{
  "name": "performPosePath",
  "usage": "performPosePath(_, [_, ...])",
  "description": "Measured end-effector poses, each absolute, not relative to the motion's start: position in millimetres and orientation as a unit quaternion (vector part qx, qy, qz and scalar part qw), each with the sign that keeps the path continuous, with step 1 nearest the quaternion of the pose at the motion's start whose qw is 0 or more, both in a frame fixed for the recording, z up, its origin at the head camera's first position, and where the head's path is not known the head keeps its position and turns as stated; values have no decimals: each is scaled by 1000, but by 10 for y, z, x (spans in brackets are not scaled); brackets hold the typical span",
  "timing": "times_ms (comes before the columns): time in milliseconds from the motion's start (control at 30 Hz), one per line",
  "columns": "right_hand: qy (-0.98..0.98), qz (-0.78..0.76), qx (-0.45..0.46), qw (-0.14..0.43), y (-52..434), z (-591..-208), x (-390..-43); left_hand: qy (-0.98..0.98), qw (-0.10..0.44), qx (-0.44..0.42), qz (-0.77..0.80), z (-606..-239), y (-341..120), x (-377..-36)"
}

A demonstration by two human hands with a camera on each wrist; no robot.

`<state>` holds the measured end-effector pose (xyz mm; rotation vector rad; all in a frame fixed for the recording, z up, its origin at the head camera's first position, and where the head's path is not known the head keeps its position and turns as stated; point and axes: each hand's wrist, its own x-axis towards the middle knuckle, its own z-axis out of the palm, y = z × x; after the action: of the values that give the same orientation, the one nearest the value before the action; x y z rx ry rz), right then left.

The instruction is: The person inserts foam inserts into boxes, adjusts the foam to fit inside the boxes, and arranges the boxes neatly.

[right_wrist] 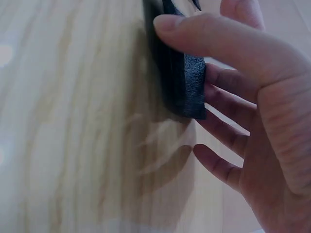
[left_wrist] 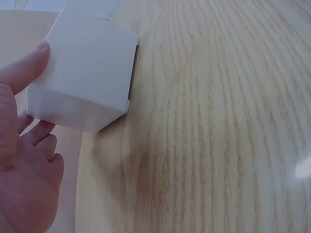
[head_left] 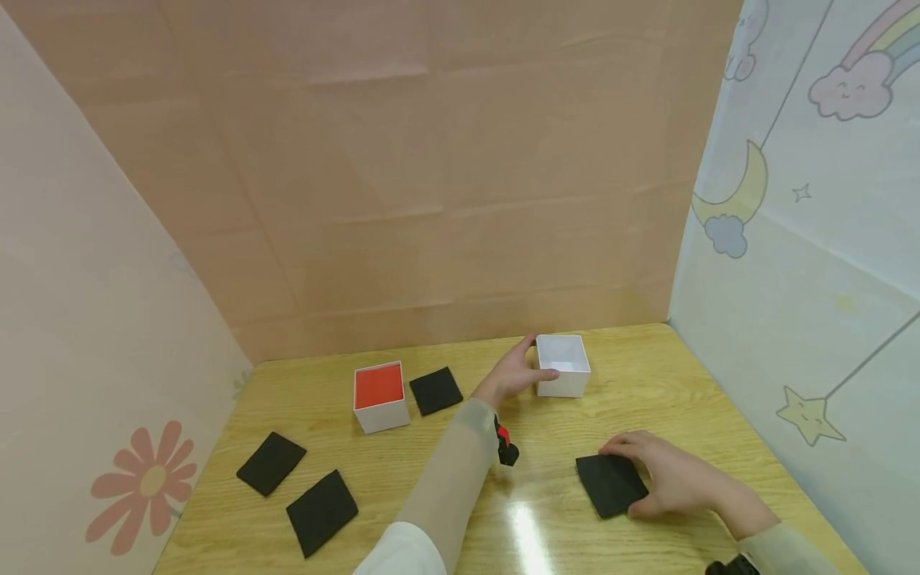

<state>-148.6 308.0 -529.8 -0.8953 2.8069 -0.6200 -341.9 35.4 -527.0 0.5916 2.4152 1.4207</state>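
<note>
My left hand (head_left: pixel 512 374) grips an open-topped white box (head_left: pixel 563 382) near the back of the table; the box's bare white inside shows. In the left wrist view the thumb presses one face of the box (left_wrist: pixel 92 58), while the other fingers reach round its edge. At the right front, my right hand (head_left: pixel 668 475) pinches a thin black square pad (head_left: pixel 611 483) by its edges. Seen from the right wrist, the thumb lies over the pad (right_wrist: pixel 194 80) with fingers on its far side, close over the wood.
A second white box (head_left: pixel 382 414) with a red piece (head_left: pixel 378 386) inside stands left of centre. Beside it lies a black pad (head_left: pixel 436 391); two more black pads (head_left: pixel 271 464) (head_left: pixel 322 513) lie front left. Paper-covered walls (head_left: pixel 431 200) enclose the wooden table (head_left: pixel 546 455) at back and sides.
</note>
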Motion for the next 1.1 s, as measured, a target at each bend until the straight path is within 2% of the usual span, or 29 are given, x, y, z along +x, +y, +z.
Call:
performPosePath(300, [937, -230, -255, 70, 2997, -5177, -1517, 841, 137, 218, 477, -5239, 378, -3440])
performPosePath(533, [938, -236, -252, 8, 3035, -5052, -1629, 838, 159, 239, 465, -5246, 347, -3460])
performPosePath(767, [930, -254, -258, -73, 3120, -4879, -1983, 836, 148, 241, 470, -5272, 303, -3480])
performPosePath(1100, [928, -265, -247, -84, 2983, -4724, -2564, 835, 151, 242, 470, -5279, 251, -3503])
